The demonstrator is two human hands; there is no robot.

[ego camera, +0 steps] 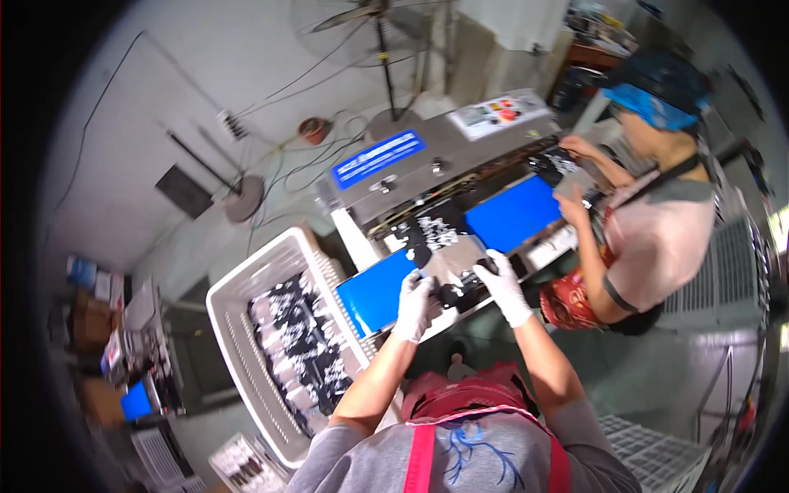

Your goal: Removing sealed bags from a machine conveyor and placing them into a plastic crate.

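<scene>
A black and grey plastic pouch with white print lies across the front of a grey sealing machine, between two blue plates. White-gloved, my left hand pinches the pouch's near left corner, its fingers beside the left blue plate. My right hand, also gloved, grips the near right corner below the right blue plate. The pouch's far end reaches the machine's slot. Its near end looks bunched and dark; what it contains I cannot tell.
A white plastic basket with several similar pouches stands at my left. At the right, a co-worker handles another pouch at the same machine. Behind it stand a pedestal fan and loose cables.
</scene>
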